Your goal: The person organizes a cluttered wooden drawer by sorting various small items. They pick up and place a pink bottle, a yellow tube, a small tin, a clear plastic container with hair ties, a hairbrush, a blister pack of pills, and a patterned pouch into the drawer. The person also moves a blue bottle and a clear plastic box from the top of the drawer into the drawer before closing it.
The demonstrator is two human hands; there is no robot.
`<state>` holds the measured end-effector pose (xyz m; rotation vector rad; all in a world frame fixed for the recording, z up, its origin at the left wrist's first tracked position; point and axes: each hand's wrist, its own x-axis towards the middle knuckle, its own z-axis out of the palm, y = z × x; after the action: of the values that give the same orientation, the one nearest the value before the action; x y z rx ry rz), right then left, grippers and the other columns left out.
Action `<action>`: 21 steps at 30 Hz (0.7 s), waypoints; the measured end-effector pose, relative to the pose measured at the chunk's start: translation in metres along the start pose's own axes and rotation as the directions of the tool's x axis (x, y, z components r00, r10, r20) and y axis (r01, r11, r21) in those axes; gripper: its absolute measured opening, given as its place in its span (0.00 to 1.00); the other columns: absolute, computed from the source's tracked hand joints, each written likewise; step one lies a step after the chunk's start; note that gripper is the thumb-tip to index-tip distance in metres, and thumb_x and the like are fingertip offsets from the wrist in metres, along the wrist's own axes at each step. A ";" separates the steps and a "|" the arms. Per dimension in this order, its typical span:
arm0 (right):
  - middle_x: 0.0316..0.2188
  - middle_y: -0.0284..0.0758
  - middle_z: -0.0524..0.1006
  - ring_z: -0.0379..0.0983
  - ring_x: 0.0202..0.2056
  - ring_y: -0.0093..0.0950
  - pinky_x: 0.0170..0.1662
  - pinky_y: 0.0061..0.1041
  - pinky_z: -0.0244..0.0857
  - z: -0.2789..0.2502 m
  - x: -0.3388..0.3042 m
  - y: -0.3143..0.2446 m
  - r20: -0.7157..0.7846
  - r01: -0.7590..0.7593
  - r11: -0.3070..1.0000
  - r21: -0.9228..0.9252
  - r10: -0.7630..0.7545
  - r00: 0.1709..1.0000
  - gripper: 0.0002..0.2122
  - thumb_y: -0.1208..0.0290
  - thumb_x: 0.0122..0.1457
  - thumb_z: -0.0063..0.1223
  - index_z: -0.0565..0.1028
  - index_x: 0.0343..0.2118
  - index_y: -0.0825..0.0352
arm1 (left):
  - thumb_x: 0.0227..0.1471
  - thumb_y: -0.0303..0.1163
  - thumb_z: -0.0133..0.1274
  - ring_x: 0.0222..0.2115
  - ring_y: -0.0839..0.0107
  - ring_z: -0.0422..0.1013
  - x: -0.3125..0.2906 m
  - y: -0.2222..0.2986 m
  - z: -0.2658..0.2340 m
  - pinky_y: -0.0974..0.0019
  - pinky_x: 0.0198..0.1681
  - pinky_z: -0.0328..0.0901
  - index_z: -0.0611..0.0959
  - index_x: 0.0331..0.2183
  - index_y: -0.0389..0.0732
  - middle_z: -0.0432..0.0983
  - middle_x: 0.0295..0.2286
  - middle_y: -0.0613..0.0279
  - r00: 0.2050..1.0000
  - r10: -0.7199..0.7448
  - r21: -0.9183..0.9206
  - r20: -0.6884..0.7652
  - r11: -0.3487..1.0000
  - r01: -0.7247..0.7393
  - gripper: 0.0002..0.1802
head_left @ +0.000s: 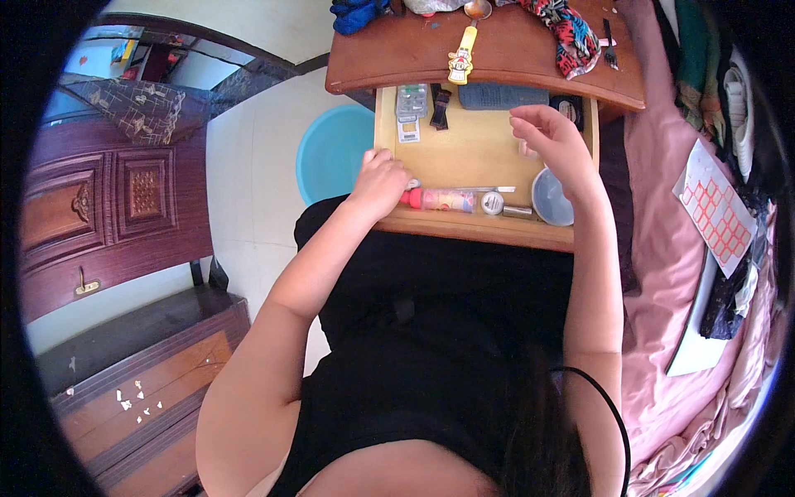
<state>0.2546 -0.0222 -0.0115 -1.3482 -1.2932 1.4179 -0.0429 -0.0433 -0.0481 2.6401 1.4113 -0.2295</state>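
A pale wooden drawer (464,161) stands pulled out in front of me. My left hand (383,180) is closed over its left side wall, near the red cap of a pink bottle (447,200). Over the drawer's right part hangs my right hand (551,145), its fingers bent and a little apart, with nothing visible in them. Below that hand, a translucent round bowl (551,197) sits in the front right corner, partly hidden by my forearm. Between bottle and bowl lie a small round white-lidded jar (492,203) and a short silvery cylinder (517,212).
Farther back in the drawer are blister packs (411,101), a dark clip (440,108) and a blue-grey case (503,96). A yellow-handled spoon (465,51) and a fork (611,51) lie on the brown top. A blue basin (331,153) stands left; pink bedding (658,273) lies right.
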 end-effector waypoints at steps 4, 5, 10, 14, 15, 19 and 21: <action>0.32 0.35 0.77 0.72 0.34 0.20 0.39 0.19 0.66 0.004 0.001 0.010 -0.049 0.076 0.997 -0.032 -0.077 0.996 0.13 0.67 0.55 0.55 0.74 0.39 0.72 | 0.47 0.30 0.52 0.36 0.62 0.71 0.002 0.004 -0.031 0.61 0.42 0.60 0.83 0.29 0.42 0.78 0.27 0.61 0.995 -0.029 -0.292 -0.098 0.956 -0.001 0.06; 0.32 0.35 0.77 0.72 0.34 0.20 0.39 0.19 0.66 0.004 0.000 0.007 -0.052 0.057 0.998 -0.014 -0.058 0.997 0.13 0.67 0.55 0.55 0.74 0.39 0.72 | 0.48 0.31 0.54 0.34 0.62 0.72 0.009 0.004 -0.051 0.63 0.37 0.65 0.82 0.30 0.40 0.78 0.27 0.59 0.982 -0.022 -0.406 -0.186 0.912 -0.057 0.07; 0.32 0.33 0.76 0.70 0.34 0.18 0.38 0.18 0.64 0.001 0.000 0.006 -0.046 0.030 0.999 0.045 -0.028 0.999 0.13 0.68 0.57 0.53 0.73 0.40 0.72 | 0.48 0.29 0.53 0.32 0.63 0.73 0.098 -0.011 -0.125 0.63 0.34 0.67 0.81 0.29 0.37 0.76 0.28 0.54 0.741 -0.071 -0.385 -0.668 0.884 -0.263 0.06; 0.30 0.28 0.73 0.67 0.32 0.15 0.36 0.15 0.60 -0.001 -0.001 0.001 -0.033 0.007 0.997 0.078 -0.005 0.999 0.12 0.69 0.58 0.51 0.72 0.42 0.72 | 0.49 0.30 0.52 0.35 0.61 0.73 0.191 -0.052 -0.125 0.63 0.39 0.67 0.81 0.37 0.40 0.76 0.32 0.52 0.790 -0.215 -0.427 -0.575 0.902 -0.066 0.12; 0.30 0.28 0.73 0.67 0.32 0.15 0.36 0.15 0.61 -0.001 -0.002 0.000 -0.037 0.010 0.997 0.078 -0.007 0.999 0.12 0.69 0.58 0.51 0.72 0.41 0.72 | 0.47 0.31 0.53 0.36 0.60 0.73 0.211 -0.061 -0.124 0.61 0.39 0.67 0.81 0.38 0.41 0.76 0.33 0.53 0.775 -0.218 -0.393 -0.594 0.918 -0.043 0.13; 0.31 0.28 0.73 0.67 0.33 0.15 0.37 0.15 0.61 -0.005 -0.004 0.003 -0.057 0.013 0.994 0.110 -0.007 0.998 0.12 0.70 0.58 0.51 0.72 0.41 0.72 | 0.42 0.33 0.56 0.39 0.61 0.71 0.246 -0.054 -0.137 0.55 0.40 0.64 0.80 0.41 0.47 0.76 0.37 0.59 0.813 -0.221 -0.185 -0.539 0.972 0.142 0.19; 0.32 0.29 0.74 0.69 0.35 0.17 0.38 0.15 0.61 -0.007 -0.006 0.002 -0.057 -0.014 0.991 0.135 0.022 0.998 0.11 0.71 0.58 0.51 0.72 0.41 0.72 | 0.38 0.34 0.58 0.43 0.62 0.69 0.255 -0.046 -0.145 0.52 0.42 0.61 0.78 0.44 0.51 0.76 0.40 0.64 0.863 -0.225 -0.088 -0.452 0.974 0.208 0.24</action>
<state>0.2627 -0.0269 -0.0120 -1.3038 -1.1298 1.4409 0.0685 0.2168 0.0404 2.6070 1.8297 0.4319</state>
